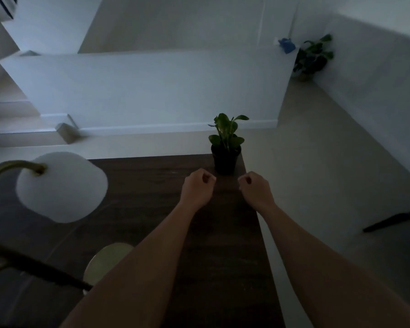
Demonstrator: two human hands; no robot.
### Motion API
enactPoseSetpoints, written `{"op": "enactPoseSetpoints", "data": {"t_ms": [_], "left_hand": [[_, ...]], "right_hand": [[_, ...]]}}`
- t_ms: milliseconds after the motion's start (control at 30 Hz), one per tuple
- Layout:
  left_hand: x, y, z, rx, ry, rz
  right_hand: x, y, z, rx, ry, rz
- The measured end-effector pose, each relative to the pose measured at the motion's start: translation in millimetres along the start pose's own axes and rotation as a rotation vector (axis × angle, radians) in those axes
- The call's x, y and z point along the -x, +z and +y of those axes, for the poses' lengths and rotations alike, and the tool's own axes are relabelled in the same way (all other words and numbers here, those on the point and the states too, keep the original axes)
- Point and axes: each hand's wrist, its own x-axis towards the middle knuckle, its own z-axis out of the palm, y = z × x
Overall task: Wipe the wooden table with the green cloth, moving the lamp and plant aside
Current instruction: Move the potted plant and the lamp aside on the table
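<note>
So, both my hands are out over the wooden table [152, 185], each curled into a loose fist with nothing in it. My left hand [197, 188] and my right hand [255, 189] sit side by side, just short of the plant [227, 129].

The plant stands in a small black pot [224, 160] at the far right corner of the table, close to both edges. I judge it light enough for one hand, but top-heavy and easy to tip. The leaves are soft and would tear, so I would take it low round the pot's wall, cupping it with both hands if the wall feels slick. In this dim light I cannot make out what fills the pot beneath the stems. It is presumably soil, which would spill if the pot tilts.

To my left is the lamp [57, 181], its white shade [69, 204] hanging over the table from a curved brass arm [10, 165], with a round base [107, 259] nearer me. I expect it to be heavier, with the weight down in the base. The shade may be fragile, so I would grip the arm or base, never the shade.

No green cloth is anywhere in view.
</note>
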Motion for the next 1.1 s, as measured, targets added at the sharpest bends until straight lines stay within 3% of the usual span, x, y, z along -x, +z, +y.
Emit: {"op": "enactPoseSetpoints", "data": {"t_ms": [267, 400, 600, 1101], "left_hand": [[89.4, -27.1, -6.5, -0.04, 0.142, 0.025], [153.6, -51.1, -36.8, -0.133, 0.198, 0.011], [233.1, -74.6, -88.0, -0.182, 0.25, 0.049], [294.3, -142.6, -175.4, -0.084, -0.005, 0.384]], "right_hand": [[95.9, -6.7, -34.5, 0.162, -0.1, -0.028], [149.3, 2.8, -53.1, 0.188, -0.111, 0.068], [211.8, 33.8, -83.3, 0.167, -0.161, 0.047], [286.4, 125.8, -160.1, 0.045, -0.275, -0.269]]}}
